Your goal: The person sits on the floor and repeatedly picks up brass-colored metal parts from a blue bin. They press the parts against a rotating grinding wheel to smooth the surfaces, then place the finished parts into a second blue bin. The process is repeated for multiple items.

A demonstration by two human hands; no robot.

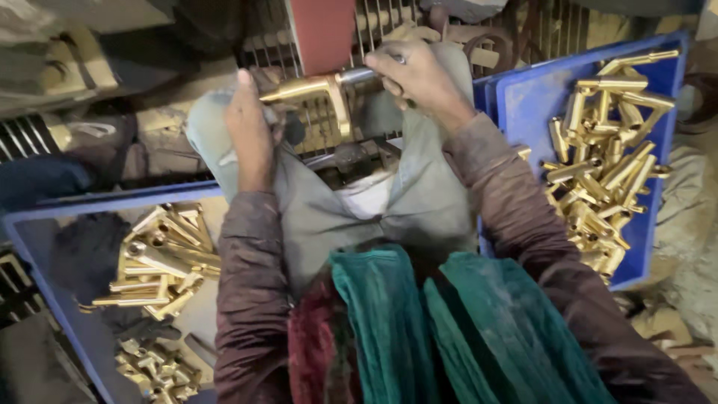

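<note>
Cloth in green and dark red (419, 329) fills the nearest ground at six o'clock, between two brown sleeves, leaving little open room there. Grey fabric (359, 202) lies just beyond it, under both forearms. At eight o'clock a blue tray (45, 247) holds a heap of brass fittings (161, 262), its rim close beside the left sleeve; at three o'clock a second blue tray (523, 97) holds a larger pile of brass parts (606, 164), its edge just beside the right forearm. Left hand (250, 127), at eleven o'clock, is closed on a grey cloth over one end of a brass tap piece (314, 90). Right hand (419, 75), at twelve o'clock, pinches the piece's silver end, fingers narrow. Farthest, a dark red belt (323, 30) runs up just above the piece, before a metal grille (381, 22)
</note>
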